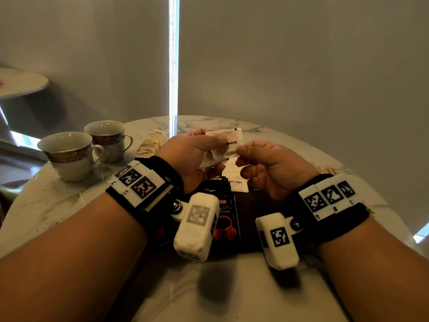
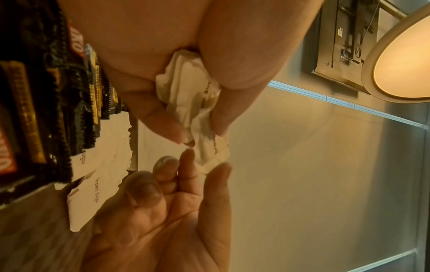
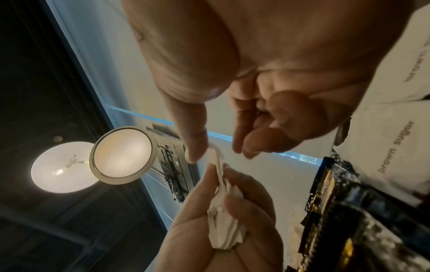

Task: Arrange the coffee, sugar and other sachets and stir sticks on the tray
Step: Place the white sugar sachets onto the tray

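While the left hand [image 1: 192,154] grips crumpled sachets [image 1: 212,159], right-hand fingers [image 1: 243,151] pinch one.

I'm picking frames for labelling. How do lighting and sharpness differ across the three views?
Head view: dim, sharp, edges bent by the wide lens, "brown" readable on the sachets. Left wrist view: warm orange cast, glare from the ceiling lamp, coffee packets blurred. Right wrist view: right hand soft, surroundings dark.

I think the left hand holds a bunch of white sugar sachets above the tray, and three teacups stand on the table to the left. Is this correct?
Not quite: the head view shows two teacups, not three. The left hand does hold the white sugar sachets above the tray.
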Demonstrator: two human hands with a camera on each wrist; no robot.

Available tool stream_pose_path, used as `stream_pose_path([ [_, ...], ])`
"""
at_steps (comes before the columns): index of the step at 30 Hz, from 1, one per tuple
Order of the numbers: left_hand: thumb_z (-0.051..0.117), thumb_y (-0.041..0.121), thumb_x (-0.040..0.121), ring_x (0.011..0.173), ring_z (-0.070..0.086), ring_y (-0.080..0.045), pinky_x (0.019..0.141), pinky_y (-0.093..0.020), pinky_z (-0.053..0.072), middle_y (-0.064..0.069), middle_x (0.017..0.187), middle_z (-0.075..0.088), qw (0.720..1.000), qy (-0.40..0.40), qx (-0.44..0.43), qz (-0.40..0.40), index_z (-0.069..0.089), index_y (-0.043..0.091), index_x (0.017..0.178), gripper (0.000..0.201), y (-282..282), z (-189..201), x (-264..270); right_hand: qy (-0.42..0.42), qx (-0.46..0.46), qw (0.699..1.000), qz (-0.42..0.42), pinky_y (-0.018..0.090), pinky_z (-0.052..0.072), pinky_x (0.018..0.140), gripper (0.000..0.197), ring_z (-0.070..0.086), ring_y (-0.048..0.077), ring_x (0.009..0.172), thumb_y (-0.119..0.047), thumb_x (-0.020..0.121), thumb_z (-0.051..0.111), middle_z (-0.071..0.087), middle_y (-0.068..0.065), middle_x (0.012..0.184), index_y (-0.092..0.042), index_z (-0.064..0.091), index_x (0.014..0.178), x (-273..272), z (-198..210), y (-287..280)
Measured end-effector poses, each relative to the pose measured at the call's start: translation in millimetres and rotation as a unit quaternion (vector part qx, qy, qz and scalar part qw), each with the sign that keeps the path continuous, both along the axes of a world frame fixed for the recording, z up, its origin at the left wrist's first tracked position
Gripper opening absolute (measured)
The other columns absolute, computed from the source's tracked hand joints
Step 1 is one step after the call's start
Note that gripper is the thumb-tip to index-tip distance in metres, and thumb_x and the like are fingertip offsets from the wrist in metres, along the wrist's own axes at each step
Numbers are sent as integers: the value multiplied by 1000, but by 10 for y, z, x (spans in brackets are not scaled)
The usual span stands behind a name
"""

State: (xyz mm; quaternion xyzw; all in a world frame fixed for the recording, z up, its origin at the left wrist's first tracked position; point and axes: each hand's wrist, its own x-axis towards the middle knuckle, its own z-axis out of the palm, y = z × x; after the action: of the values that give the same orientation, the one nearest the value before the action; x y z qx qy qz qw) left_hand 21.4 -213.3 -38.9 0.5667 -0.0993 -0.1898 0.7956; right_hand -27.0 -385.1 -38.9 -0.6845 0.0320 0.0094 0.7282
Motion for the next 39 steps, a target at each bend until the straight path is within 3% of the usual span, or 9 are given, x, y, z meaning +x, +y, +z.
stream_pose_path([
  [4,68,16,91,59,65,-16,49,-26,50,-10,89,72,1000,-7,16,-3,66,10,103,13,-6,-9,-10,-24,-4,1000,-19,21,34,41,31,52,16,54,-20,67,75,64,6,71,-9,59,90,-7,-2,31],
  [8,68,31,90,67,60,-22,48,-25,47,-14,98,68,1000,29,0,1,66,8,105,27,-11,2,-11,-34,9,998,-45,24,38,45,8,59,18,57,-9,85,66,68,6,72,-10,58,84,-3,21,-4],
  [12,67,32,92,58,62,-19,49,-25,42,-8,83,68,999,36,0,1,65,12,98,21,-6,21,-11,-51,27,995,-84,26,41,50,13,58,16,54,-6,92,56,68,7,70,-11,53,81,-7,44,-9],
  [18,75,31,85,82,62,-24,55,-28,46,-20,118,69,999,40,14,7,68,10,110,33,-5,-10,0,-75,39,991,-105,27,42,51,5,61,28,71,-10,93,57,65,15,84,-5,58,94,13,38,7],
  [21,73,26,86,68,60,-15,55,-24,44,-12,105,68,999,37,5,-19,62,6,127,46,1,-1,-27,-85,37,991,-92,28,42,51,10,60,19,61,-10,92,61,65,9,75,-4,59,99,26,19,28],
  [25,75,27,77,74,58,-18,55,-24,43,-13,104,66,998,1,21,-67,60,4,128,58,28,-8,-46,-93,42,992,-72,37,55,62,18,67,27,71,-11,84,68,70,14,81,-1,64,98,13,-4,54],
  [28,76,24,74,78,60,-24,56,-26,43,-15,98,70,996,-23,37,-72,67,9,106,36,24,-11,-48,-100,33,993,-60,44,55,71,29,66,34,80,-17,71,76,71,18,88,-2,68,95,5,-22,75],
  [32,71,16,86,80,63,-29,54,-28,44,-14,90,72,998,-28,35,-53,68,12,92,8,2,-8,-46,-99,27,993,-54,40,49,68,26,64,32,75,-19,68,76,72,13,83,-5,68,88,-15,-13,101],
  [39,64,5,91,73,68,-25,49,-27,52,-14,92,70,1000,-15,-19,-8,65,13,88,9,-8,-17,6,-77,9,994,-81,29,43,48,8,61,24,61,-5,83,69,72,11,75,-6,65,90,-17,-15,106],
])
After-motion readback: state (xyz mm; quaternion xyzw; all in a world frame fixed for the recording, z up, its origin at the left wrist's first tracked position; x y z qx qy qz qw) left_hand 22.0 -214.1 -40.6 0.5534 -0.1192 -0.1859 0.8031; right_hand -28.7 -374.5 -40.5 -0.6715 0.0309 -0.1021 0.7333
